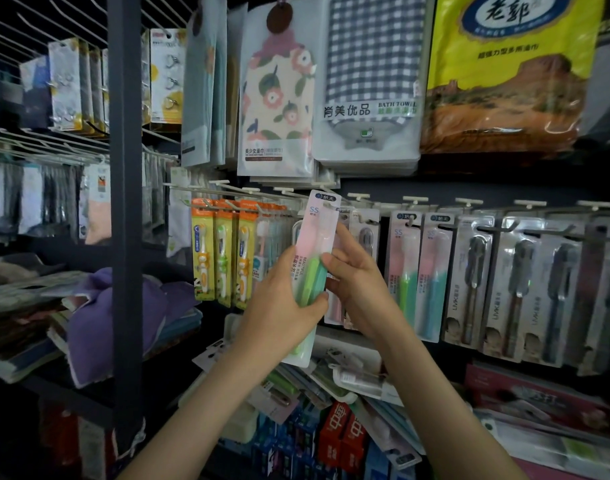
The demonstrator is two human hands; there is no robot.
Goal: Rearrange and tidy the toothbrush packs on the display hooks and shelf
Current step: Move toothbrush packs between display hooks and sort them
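A tall, card-backed pink-and-green toothbrush pack (319, 233) stands almost upright at the centre of the view, its top leaning slightly toward 1 o'clock. The left hand (282, 299) grasps its lower half, fingers curled round the pack's right edge. The right hand (355, 282), at 3 o'clock of the pack, pinches the right edge at mid-height, thumb on the front and fingers behind.

The pack's top reaches the row of white wire display hooks (414, 200). Whether its hang hole sits on a hook is hard to tell, since the top edge overlaps the rail.

At 9 o'clock of the held pack hang orange children's toothbrush packs (220, 251). At 3 o'clock hang matching pink-and-teal toothbrush packs (417, 271), and beyond them grey blister packs of dark toothbrushes (504, 289). At 6 o'clock, on the shelf below the hands, lies a loose, overlapping heap of toothbrush packs (331, 379).

At 12 o'clock hang a floral towel pack (277, 95) and a blue checked bath towel pack (372, 64), with a yellow plastic bag (511, 71) at 2 o'clock. A folded purple cloth (116, 317) lies at 9 o'clock, past a dark upright post (125, 202).
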